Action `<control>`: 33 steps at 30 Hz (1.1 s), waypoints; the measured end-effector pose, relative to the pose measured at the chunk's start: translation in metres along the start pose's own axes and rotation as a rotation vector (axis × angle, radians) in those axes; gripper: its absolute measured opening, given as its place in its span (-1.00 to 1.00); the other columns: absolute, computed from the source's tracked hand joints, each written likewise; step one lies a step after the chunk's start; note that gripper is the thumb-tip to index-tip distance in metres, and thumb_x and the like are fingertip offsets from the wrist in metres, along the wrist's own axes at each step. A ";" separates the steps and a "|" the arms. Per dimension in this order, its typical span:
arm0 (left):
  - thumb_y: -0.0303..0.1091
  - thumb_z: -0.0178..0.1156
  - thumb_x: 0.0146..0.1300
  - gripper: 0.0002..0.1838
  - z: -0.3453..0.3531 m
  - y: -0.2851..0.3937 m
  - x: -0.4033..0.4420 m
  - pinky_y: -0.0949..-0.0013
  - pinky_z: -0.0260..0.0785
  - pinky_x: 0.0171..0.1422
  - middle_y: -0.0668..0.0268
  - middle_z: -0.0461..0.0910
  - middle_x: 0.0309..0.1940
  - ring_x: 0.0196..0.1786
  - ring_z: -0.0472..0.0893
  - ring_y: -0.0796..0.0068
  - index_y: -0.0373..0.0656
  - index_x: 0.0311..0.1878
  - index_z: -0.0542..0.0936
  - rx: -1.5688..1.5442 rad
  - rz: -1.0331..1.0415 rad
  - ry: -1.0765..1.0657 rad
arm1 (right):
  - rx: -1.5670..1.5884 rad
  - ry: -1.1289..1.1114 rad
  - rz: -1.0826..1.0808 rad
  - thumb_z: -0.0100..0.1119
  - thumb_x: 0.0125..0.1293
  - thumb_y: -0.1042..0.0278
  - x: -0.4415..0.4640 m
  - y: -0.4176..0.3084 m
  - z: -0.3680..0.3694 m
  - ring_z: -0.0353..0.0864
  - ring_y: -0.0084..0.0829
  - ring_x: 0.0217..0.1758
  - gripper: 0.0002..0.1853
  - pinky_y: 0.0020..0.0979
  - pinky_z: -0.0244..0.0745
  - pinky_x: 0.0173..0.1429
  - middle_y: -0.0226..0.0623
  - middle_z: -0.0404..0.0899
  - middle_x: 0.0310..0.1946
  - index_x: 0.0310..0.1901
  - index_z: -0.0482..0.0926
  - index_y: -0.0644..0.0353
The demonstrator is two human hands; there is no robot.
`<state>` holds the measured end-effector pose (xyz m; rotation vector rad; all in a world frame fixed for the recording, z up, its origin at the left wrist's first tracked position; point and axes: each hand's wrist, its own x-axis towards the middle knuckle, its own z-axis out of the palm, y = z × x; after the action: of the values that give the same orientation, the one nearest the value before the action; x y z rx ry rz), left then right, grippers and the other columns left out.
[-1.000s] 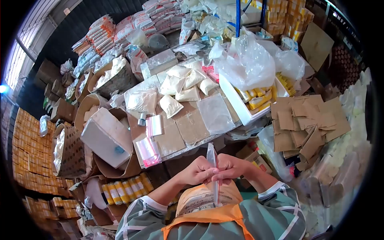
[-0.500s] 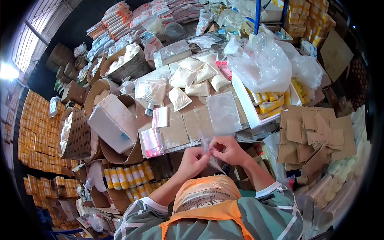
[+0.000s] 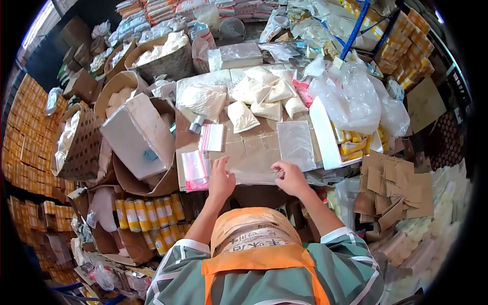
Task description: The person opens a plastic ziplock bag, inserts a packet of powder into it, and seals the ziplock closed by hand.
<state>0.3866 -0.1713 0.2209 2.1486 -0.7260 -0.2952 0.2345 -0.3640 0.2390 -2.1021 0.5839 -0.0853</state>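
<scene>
My left hand (image 3: 222,179) is open over the table's near edge, its fingers apart and nothing held. Just left of it lie pink-edged clear bags (image 3: 194,168), with more pink-edged bags (image 3: 211,138) behind them. My right hand (image 3: 290,179) is closed, with a small greyish thing at its fingertips, too small to name. Beyond that hand a stack of clear plastic sheets or bags (image 3: 297,145) lies flat on the cardboard-covered table (image 3: 249,160). Several filled bags of pale powder (image 3: 242,117) are heaped farther back, and a small bottle (image 3: 196,124) is at the left.
A white foam box (image 3: 325,137) with yellow packets and clear plastic is at the table's right. Cardboard pieces (image 3: 396,185) are piled at the lower right. At the left are a tilted white box (image 3: 136,136) and open cartons; yellow-wrapped packs (image 3: 148,214) are below.
My hands were together holding a clear plastic piece upright; they have moved apart and forward to the table edge. My left hand has opened, and the plastic piece no longer shows between them.
</scene>
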 end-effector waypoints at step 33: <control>-0.48 0.00 0.14 -0.28 0.089 0.010 0.082 -0.10 0.39 -0.37 -0.16 0.54 -0.58 -0.51 0.54 -0.19 -0.21 0.43 0.11 0.290 -0.098 -0.243 | -0.170 0.164 -0.232 0.22 0.14 0.06 0.217 0.086 0.105 -0.16 0.26 0.50 0.01 -0.07 -0.04 0.51 0.37 -0.29 0.43 0.50 -0.21 -0.02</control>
<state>0.4090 -0.2819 0.1759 2.4550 -0.8438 -0.5383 0.4235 -0.4179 0.0755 -2.3375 0.4540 -0.3534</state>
